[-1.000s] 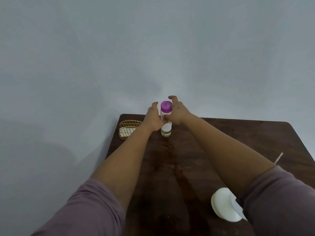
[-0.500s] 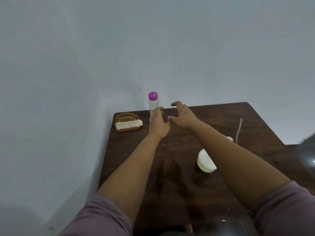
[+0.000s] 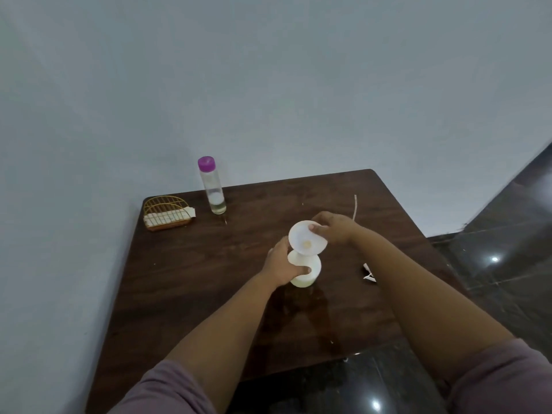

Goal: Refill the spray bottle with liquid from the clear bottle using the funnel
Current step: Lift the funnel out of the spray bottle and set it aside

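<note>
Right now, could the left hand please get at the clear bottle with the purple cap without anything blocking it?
Probably yes, once freed: the left hand grips the white spray bottle, and only bare dark wooden table lies between it and the capped clear bottle.

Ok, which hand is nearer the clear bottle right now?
Left. The left hand grips the spray bottle mid-table, on the clear bottle's side. The right hand pinches the funnel rim, further right.

White plastic spray bottle (image 3: 307, 271): upright, table ctr, white round funnel (image 3: 306, 242) on top. Clear cylindrical purple-capped bottle (image 3: 211, 186): upright, far-left, capped.
</note>
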### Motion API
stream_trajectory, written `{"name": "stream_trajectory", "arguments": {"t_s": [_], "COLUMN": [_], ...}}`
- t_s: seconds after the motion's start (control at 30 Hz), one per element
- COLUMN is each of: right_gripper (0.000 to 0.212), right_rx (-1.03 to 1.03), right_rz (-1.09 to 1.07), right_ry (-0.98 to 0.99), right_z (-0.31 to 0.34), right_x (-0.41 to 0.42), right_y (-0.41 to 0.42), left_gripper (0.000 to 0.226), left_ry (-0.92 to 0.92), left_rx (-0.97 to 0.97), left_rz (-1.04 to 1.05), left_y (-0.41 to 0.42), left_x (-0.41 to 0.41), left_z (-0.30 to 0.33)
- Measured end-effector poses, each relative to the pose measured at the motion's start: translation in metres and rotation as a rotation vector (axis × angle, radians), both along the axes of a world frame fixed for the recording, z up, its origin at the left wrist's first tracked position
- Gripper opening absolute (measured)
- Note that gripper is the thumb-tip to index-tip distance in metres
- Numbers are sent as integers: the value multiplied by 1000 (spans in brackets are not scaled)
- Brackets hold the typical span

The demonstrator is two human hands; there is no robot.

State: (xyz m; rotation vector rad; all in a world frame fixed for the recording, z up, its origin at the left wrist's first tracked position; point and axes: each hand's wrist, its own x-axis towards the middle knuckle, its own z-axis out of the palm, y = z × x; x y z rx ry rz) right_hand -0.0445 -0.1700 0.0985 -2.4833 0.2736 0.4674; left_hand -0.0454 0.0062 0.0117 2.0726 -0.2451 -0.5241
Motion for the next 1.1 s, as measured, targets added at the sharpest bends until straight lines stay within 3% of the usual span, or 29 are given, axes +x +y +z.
{"name": "stream_trajectory", "arguments": {"t_s": [0.23, 0.47, 1.1], "right_gripper": [29, 30, 31], "right_rx": [28, -18, -56], "right_rz": [16, 87, 155], "right_ry": [-229, -339, -352], "right_z": [-9, -15, 1], "right_x": [7, 9, 9], "right_y": [-17, -14, -18], "left_gripper": [51, 51, 59], "left_ry": [-46, -90, -62], "left_rx": [-65, -17, 80], "left_rz": [130, 105, 105], "left_y": [-22, -23, -26], "left_x": [-4, -6, -2], "left_z": [-15, -12, -16]}}
